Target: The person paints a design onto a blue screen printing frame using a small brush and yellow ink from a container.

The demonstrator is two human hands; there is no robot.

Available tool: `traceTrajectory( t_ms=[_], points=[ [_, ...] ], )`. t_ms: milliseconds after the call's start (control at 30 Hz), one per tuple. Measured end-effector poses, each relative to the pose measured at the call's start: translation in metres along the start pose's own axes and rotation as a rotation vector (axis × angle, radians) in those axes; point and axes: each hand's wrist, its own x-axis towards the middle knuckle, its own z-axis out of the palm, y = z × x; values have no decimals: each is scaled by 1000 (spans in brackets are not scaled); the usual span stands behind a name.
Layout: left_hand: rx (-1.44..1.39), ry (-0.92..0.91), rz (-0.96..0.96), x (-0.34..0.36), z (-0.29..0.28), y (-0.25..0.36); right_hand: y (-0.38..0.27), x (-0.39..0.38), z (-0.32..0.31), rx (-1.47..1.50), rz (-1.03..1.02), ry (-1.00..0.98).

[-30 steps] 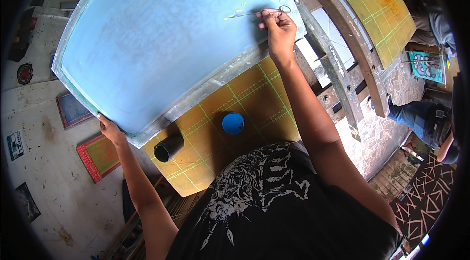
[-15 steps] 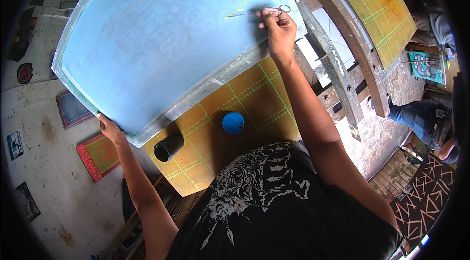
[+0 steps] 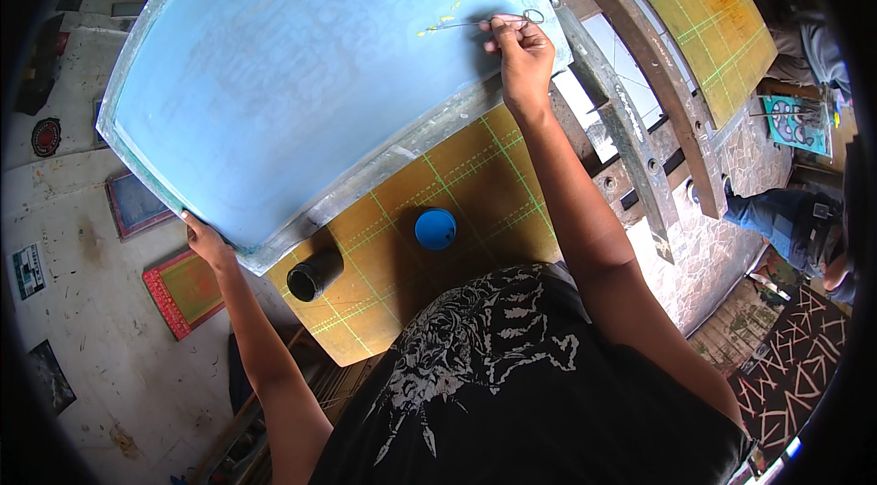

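A large silk-screen frame [image 3: 402,152] with light blue mesh [image 3: 301,74] fills the upper middle, tilted above a yellow-brown board. My left hand [image 3: 208,241] grips its lower left corner, thumb over the rim. Over the right part of the mesh, my right hand [image 3: 521,51] pinches a thin metal tool [image 3: 461,25] with a ring handle, like slim scissors. The tool's tip points left, by small yellow specks [image 3: 433,29] on the mesh. Faint darker lettering-like marks show across the mesh. I cannot tell whether the tip touches it.
The board [image 3: 365,321] with green grid lines carries a dark cup [image 3: 315,275] and a small blue cup [image 3: 435,228]. Metal arms [image 3: 630,129] stand at right, beside another gridded board [image 3: 708,19]. A person [image 3: 790,220] is at far right. A red-edged frame [image 3: 183,295] is at left.
The right hand and its tool have shifted very slightly to the right. At far right, the other person's hand has moved a little. My left hand stays on the corner.
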Motion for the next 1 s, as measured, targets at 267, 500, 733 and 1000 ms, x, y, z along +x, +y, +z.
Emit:
traceTrajectory(
  t_ms=[267,500,733,1000],
  points=[
    [-1,4,7,-1,1,0,-2,0,3,-7,3,-2],
    [-9,4,-2,1,0,-1,-1,-1,3,-11,-3,-9],
    [-4,-15,0,0,0,0,-1,-1,4,-14,14,-29],
    [7,-5,-6,-1,1,1,-1,-1,4,-26,9,-19]
  ],
)
